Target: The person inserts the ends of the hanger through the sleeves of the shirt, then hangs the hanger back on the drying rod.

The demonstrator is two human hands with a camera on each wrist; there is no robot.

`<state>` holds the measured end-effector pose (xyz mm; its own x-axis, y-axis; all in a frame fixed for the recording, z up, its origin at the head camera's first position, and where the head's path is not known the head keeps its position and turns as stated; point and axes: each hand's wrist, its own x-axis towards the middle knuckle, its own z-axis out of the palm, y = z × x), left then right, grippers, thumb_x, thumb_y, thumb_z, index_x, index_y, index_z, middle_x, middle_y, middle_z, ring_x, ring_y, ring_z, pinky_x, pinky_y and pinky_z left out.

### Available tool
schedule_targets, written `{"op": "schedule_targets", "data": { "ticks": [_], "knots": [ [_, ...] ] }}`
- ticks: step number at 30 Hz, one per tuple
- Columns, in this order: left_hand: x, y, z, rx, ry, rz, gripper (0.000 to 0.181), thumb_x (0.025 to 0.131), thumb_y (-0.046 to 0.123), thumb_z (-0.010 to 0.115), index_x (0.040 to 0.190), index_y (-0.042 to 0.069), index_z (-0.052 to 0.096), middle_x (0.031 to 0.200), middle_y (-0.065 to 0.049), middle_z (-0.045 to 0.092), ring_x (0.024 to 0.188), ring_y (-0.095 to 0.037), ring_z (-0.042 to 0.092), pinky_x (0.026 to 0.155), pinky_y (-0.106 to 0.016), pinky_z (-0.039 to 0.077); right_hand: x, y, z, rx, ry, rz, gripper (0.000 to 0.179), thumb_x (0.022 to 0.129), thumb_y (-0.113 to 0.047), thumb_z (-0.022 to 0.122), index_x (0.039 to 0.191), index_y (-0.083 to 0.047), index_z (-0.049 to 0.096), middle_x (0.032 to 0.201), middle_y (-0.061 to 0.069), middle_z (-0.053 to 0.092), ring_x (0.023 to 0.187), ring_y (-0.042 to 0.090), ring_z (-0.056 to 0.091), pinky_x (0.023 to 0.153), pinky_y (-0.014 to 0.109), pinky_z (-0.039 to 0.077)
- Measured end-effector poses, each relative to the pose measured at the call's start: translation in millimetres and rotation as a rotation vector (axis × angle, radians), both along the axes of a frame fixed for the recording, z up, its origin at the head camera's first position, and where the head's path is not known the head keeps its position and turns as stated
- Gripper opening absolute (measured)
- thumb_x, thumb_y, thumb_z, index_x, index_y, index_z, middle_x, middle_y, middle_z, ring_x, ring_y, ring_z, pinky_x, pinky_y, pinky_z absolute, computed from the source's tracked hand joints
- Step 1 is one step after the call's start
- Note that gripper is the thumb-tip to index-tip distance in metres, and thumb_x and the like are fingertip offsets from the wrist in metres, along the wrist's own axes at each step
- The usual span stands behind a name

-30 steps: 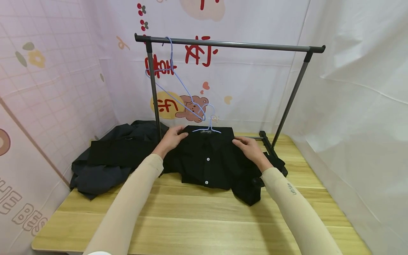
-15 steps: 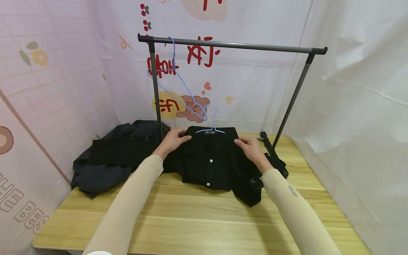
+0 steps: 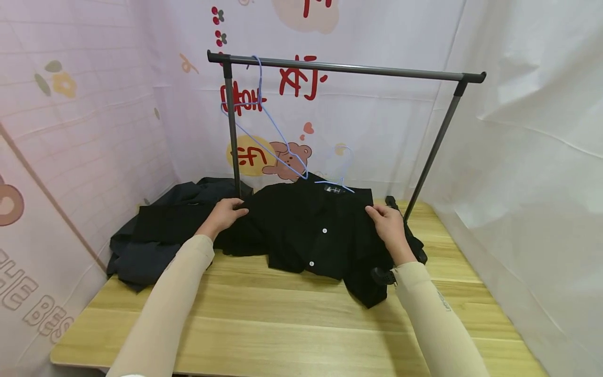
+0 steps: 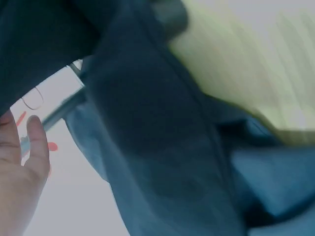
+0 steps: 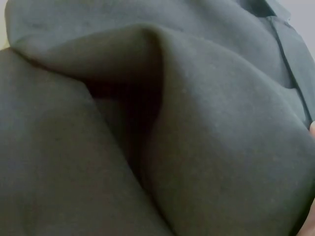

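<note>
A black button-up shirt with white buttons is raised over the table, its lower part near the wood. The hook of a light blue hanger sticks up at its neck; the rest of that hanger is hidden inside. My left hand pinches the shirt's cloth out toward the left sleeve. At the other shoulder, my right hand holds the cloth between thumb and fingers. Close up in the left wrist view, dark cloth hangs beside my left hand. Folds of the shirt fill most of the right wrist view.
A grey metal clothes rack stands behind the shirt on the wooden table. From its left end hangs another light blue hanger. Dark garments lie heaped at the left. Printed cloth walls enclose the back and sides.
My left hand has moved left along the shirt and my right hand slightly right, spreading the shoulders. The shirt's neck and the hanger in it have shifted right and tilted.
</note>
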<state>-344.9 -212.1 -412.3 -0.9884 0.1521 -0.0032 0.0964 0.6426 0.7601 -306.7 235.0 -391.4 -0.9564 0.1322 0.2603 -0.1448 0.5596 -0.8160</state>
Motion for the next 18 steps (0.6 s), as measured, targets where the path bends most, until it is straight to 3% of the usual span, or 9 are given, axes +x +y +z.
{"op": "schedule_targets", "data": {
  "ticks": [8,14,18],
  "knots": [
    [7.3,-24.9,-13.6,-0.042,0.03,0.038,0.026,0.102,0.016,0.057,0.12,-0.001,0.067,0.118,-0.019,0.062,0.105,-0.033,0.056,0.093,-0.048,0.046,1.2,17,4.7,-0.11,0.056,-0.135,0.039,0.099,-0.033,0.063,0.101,0.005,0.071,0.088,0.007,0.058,0.084,0.021,0.047,0.071,0.029,0.039],
    [9.5,-30.4,-25.6,-0.257,0.049,-0.002,0.03,0.101,0.019,0.06,0.121,-0.002,0.064,0.118,-0.022,0.063,0.108,-0.037,0.057,0.093,-0.052,0.046,4.3,22,15.9,-0.095,0.131,-0.208,0.038,0.098,-0.031,0.064,0.087,0.005,0.066,0.066,-0.004,0.047,0.072,0.019,0.044,0.062,0.027,0.034],
    [12.1,-18.9,-32.0,-0.367,0.036,-0.026,0.037,0.099,0.025,0.063,0.127,-0.001,0.062,0.125,-0.021,0.061,0.116,-0.039,0.055,0.1,-0.055,0.04,7.0,21,19.5,-0.075,0.139,-0.235,0.037,0.098,-0.031,0.065,0.086,0.004,0.068,0.063,-0.01,0.047,0.071,0.019,0.045,0.062,0.027,0.035]
  ]
}}
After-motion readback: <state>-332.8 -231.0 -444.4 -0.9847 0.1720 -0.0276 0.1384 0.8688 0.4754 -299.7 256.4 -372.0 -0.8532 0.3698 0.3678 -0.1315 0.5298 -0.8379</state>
